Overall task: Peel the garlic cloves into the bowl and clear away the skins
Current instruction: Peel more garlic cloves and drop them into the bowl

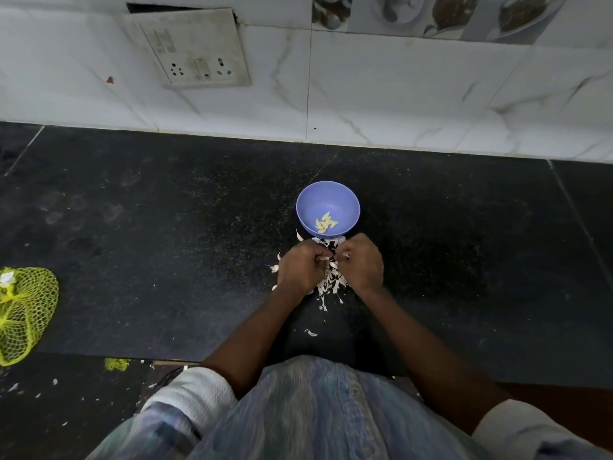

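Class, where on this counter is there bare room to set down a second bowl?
Bare counter lies right of the blue bowl, and between bowl and yellow net bag. Crowded: garlic skins under both hands, just before the bowl.

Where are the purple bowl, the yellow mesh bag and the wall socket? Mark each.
purple bowl [306, 207]: head view, bare inner wall.
yellow mesh bag [25, 313]: head view, middle of netting.
wall socket [195, 66]: head view, faceplate centre.

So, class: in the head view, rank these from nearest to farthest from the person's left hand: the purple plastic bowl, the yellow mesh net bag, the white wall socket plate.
From the left hand:
1. Purple plastic bowl, just beyond, slightly right.
2. White wall socket plate, up on the tiled wall.
3. Yellow mesh net bag, far left at the counter's edge.
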